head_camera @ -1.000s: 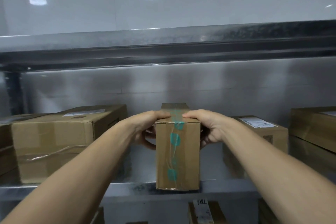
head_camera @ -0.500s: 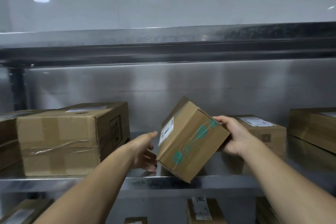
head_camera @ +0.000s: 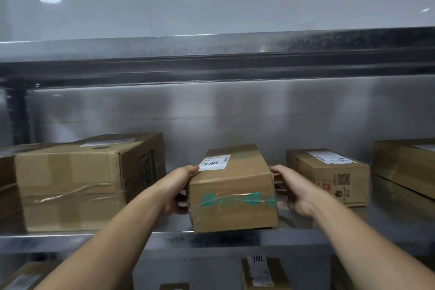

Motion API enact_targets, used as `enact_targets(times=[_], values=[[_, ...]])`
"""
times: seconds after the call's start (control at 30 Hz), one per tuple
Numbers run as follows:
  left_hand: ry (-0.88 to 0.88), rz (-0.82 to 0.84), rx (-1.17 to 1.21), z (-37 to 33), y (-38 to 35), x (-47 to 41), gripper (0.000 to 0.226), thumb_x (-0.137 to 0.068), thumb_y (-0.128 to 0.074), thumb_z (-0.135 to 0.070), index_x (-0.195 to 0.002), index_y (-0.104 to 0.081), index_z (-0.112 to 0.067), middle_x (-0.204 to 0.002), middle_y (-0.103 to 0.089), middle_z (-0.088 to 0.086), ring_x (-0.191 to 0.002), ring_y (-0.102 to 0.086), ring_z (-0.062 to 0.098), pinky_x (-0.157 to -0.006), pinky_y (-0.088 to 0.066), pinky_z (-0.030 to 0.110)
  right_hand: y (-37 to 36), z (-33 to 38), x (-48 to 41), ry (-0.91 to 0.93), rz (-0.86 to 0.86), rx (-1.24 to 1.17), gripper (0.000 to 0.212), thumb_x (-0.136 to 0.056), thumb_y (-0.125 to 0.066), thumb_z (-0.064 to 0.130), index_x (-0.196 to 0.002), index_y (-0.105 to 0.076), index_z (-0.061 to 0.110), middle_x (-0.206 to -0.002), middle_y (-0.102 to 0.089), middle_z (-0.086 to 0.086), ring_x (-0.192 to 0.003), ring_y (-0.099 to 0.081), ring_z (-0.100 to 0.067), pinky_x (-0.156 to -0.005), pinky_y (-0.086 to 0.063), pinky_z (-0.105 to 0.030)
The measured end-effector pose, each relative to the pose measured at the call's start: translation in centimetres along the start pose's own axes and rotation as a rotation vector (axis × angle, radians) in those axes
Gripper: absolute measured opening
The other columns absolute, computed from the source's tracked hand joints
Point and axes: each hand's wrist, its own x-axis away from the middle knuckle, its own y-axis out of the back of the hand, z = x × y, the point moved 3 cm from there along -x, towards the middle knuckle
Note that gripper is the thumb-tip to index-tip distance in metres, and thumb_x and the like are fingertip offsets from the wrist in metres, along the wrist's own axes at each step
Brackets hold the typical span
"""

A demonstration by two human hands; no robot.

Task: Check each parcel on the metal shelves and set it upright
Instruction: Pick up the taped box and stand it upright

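Now the parcel (head_camera: 231,186) lies flat at the front edge of the metal shelf (head_camera: 164,240), between a big box (head_camera: 77,186) on the left and a smaller box (head_camera: 329,176) on the right, with its label (head_camera: 214,162) facing up. The left hand (head_camera: 179,186) and the right hand (head_camera: 292,190) clamp its two sides, thumbs on top, probably to set it square and keep the label readable.

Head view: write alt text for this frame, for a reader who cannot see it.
A left hand and right hand hold a cardboard parcel by its sides, white label up, at the front edge of a metal shelf. A larger taped box sits to its left, a smaller labelled box to its right.
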Motion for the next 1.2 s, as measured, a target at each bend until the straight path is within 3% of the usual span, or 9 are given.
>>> enact_targets(times=[0.1,0.13,0.27,0.4,0.6,0.7,0.97,1.1,1.2], values=[[-0.031,-0.025,-0.051,-0.5,-0.1,0.7,0.031,-0.098,-0.054,-0.043,-0.091,-0.064,-0.015,-0.077,-0.06,0.007,-0.075,-0.057,0.024,-0.073,-0.048,0.036,-0.7,-0.1,0.3,-0.013,0.05,0.011,0.04,-0.094,-0.061,0.056,-0.078,-0.071,0.021,-0.069,-0.07,0.0,-0.071,-0.062,-0.017,-0.067,-0.052,-0.031],[-0.038,-0.039,-0.063,-0.6,0.0,0.8,0.029,-0.098,-0.054,-0.042,-0.094,-0.064,-0.015,-0.083,-0.061,0.008,-0.078,-0.058,0.025,-0.074,-0.049,0.037,-1.0,-0.1,0.4,-0.01,0.053,-0.005,0.04,-0.095,-0.06,0.055,-0.079,-0.073,0.02,-0.064,-0.07,0.001,-0.068,-0.063,-0.017,-0.07,-0.053,-0.033],[-0.056,-0.063,-0.086,-0.9,0.6,0.7,0.026,-0.098,-0.055,-0.041,-0.106,-0.066,-0.019,-0.095,-0.066,0.009,-0.089,-0.063,0.027,-0.085,-0.053,0.042,-2.1,-0.2,0.1,0.031,0.049,-0.037,0.03,-0.098,-0.062,0.042,-0.104,-0.074,0.016,-0.082,-0.077,-0.005,-0.08,-0.071,-0.022,-0.093,-0.057,-0.04],[-0.034,-0.06,-0.126,-0.5,1.4,0.2,0.026,-0.101,-0.052,-0.038,-0.109,-0.064,-0.017,-0.098,-0.065,0.012,-0.09,-0.062,0.028,-0.076,-0.054,0.04,-3.2,-0.1,-0.1,0.045,0.085,0.019,0.034,-0.097,-0.062,0.048,-0.102,-0.075,0.017,-0.084,-0.078,-0.005,-0.086,-0.07,-0.024,-0.104,-0.051,-0.043],[-0.003,-0.092,-0.175,-0.4,2.1,0.1,0.026,-0.102,-0.046,-0.035,-0.107,-0.062,-0.015,-0.105,-0.065,0.017,-0.099,-0.063,0.031,-0.083,-0.053,0.044,-5.2,0.2,0.2,0.034,0.102,0.1,0.026,-0.101,-0.059,0.039,-0.103,-0.07,0.016,-0.082,-0.071,-0.007,-0.079,-0.064,-0.024,-0.079,-0.05,-0.035],[0.002,-0.087,-0.192,-0.5,2.2,0.1,0.027,-0.102,-0.045,-0.034,-0.105,-0.062,-0.014,-0.1,-0.065,0.016,-0.094,-0.063,0.03,-0.08,-0.053,0.043,-5.2,0.2,0.4,0.021,0.09,0.106,0.027,-0.101,-0.059,0.038,-0.108,-0.069,0.014,-0.093,-0.07,-0.011,-0.088,-0.063,-0.027,-0.085,-0.048,-0.037],[-0.006,-0.094,-0.223,-0.8,2.2,0.0,0.023,-0.1,-0.046,-0.031,-0.095,-0.058,-0.012,-0.091,-0.059,0.013,-0.084,-0.057,0.027,-0.075,-0.051,0.039,-4.8,0.3,0.5,0.033,0.043,0.188,0.03,-0.097,-0.061,0.046,-0.1,-0.069,0.017,-0.083,-0.069,-0.008,-0.083,-0.062,-0.026,-0.084,-0.047,-0.037],[-0.227,-0.198,-0.367,-2.7,2.8,-0.1,0.03,-0.093,-0.053,-0.033,-0.101,-0.067,-0.008,-0.095,-0.063,0.018,-0.089,-0.061,0.034,-0.079,-0.048,0.039,-4.4,0.5,0.0,0.073,-0.026,0.262,0.047,-0.096,-0.053,0.061,-0.121,-0.067,0.023,-0.117,-0.069,-0.002,-0.114,-0.06,-0.025,-0.102,-0.047,-0.044],[-0.482,-0.354,-0.419,-4.7,2.8,0.7,0.019,-0.088,-0.06,-0.034,-0.087,-0.064,-0.016,-0.1,-0.07,0.01,-0.1,-0.063,0.031,-0.083,-0.048,0.035,-4.2,1.1,0.5,0.182,-0.109,0.293,0.036,-0.104,-0.045,0.05,-0.113,-0.065,0.021,-0.119,-0.068,-0.003,-0.108,-0.06,-0.021,-0.075,-0.046,-0.032]])
